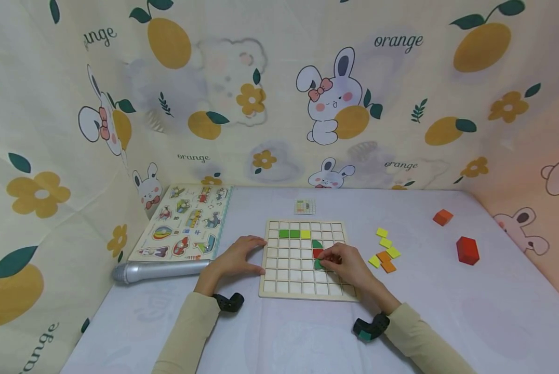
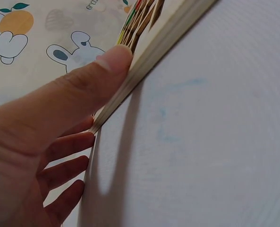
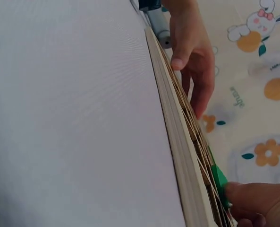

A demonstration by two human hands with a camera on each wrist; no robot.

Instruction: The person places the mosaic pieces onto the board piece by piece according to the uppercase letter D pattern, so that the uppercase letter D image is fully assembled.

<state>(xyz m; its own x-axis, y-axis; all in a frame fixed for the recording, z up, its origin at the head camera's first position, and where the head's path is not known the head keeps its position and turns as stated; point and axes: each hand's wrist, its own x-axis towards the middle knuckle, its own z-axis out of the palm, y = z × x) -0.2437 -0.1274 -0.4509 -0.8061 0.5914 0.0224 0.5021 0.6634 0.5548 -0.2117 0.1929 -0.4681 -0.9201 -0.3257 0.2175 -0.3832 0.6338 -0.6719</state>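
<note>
The right hand (image 1: 347, 265) is covering most of the green piece (image 1: 318, 264) and some squares of the board (image 1: 303, 291). The little card (image 1: 305, 206) is looking too small to read.

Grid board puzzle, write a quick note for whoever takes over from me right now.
Left hand: open, fingers resting on the left edge of the grid board, steadying it.
Right hand: pinching a green tile on the board, just below the red tile.
Done: two green tiles and a yellow tile sit in the second row; a green quarter-round sits above the red tile.
Left: most cells are bare; loose yellow and orange tiles lie right of the board.
</note>
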